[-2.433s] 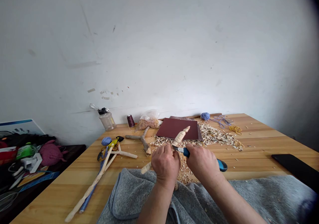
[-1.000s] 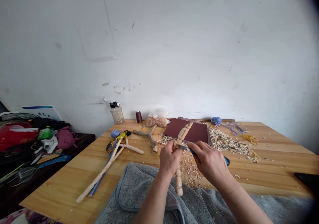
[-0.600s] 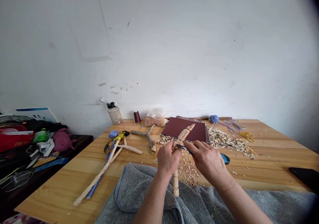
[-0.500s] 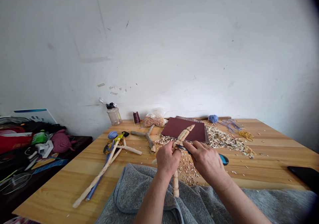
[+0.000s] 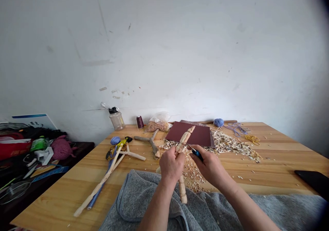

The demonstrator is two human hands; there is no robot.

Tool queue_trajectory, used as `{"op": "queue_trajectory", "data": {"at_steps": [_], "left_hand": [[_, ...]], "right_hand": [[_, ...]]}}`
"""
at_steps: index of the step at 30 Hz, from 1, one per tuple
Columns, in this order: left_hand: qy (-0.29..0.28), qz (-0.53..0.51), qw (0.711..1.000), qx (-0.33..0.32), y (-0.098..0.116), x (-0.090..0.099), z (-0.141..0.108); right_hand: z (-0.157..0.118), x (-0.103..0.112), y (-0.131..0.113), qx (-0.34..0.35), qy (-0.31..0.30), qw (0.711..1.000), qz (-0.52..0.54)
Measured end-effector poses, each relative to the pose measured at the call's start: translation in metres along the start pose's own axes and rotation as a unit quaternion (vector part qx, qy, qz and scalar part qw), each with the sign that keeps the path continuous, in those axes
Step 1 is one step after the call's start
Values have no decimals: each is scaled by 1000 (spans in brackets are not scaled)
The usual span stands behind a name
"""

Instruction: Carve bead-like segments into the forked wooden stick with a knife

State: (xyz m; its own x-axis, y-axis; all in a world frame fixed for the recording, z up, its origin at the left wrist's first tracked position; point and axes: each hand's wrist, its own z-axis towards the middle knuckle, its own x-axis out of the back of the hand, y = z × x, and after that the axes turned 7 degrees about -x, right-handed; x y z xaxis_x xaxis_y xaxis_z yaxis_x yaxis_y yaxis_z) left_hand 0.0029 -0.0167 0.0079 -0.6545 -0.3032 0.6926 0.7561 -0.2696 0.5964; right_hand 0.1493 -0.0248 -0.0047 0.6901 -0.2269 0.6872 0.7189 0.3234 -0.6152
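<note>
Head view: one camera, looking forward and down over both forearms at a wooden table (image 5: 277, 174).

Left hand (image 5: 171, 171): closed around the carved stick, fingers wrapped about its middle.

Right hand (image 5: 210, 169): curled shut around the carving knife (image 5: 197, 153), apart from the left hand but close beside it.

Carved stick (image 5: 183, 144): held upright and slightly tilted, over the near edge of the table. Its upper end points toward the dark red sheet (image 5: 203, 135); its lower end hangs over the grey towel (image 5: 151, 198).

Knife blade: thin, just beside the stick's upper length. Contact cannot be told from this view.

Worked so far: pale cut wood above and below the left hand, shaped into knobbed, bead-like segments.

Not yet shaped: a plain pale stub (image 5: 158, 170) shows past the left hand, with no segments visible. Whether it belongs to the stick is hidden by the hand.

Cut waste: wood shavings (image 5: 228, 147) lie in a loose spread across the table's middle, running toward the near edge.

Far edge of table: forked branch (image 5: 150, 143), thread spool (image 5: 140, 122), plastic bag (image 5: 157, 123), water bottle (image 5: 117, 120), blue yarn ball (image 5: 218, 122).

Left side of table: long peeled stick (image 5: 100, 186).

Right side of table: black phone (image 5: 311, 179).
</note>
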Motion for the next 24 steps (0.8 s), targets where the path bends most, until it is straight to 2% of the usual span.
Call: {"op": "queue_trajectory", "data": {"at_steps": [4, 9, 15, 24], "left_hand": [[0, -15, 1000, -2, -1, 2, 0], [-2, 13, 1000, -20, 0, 2, 0], [12, 63, 997, -48, -1, 1, -1], [41, 153, 985, -72, 2, -1, -4]], "right_hand": [[-2, 5, -3, 40, 23, 991, -127], [-5, 8, -8, 63, 29, 958, -277], [-5, 10, -11, 56, 26, 945, -322], [-8, 6, -20, 7, 15, 941, -337]]}}
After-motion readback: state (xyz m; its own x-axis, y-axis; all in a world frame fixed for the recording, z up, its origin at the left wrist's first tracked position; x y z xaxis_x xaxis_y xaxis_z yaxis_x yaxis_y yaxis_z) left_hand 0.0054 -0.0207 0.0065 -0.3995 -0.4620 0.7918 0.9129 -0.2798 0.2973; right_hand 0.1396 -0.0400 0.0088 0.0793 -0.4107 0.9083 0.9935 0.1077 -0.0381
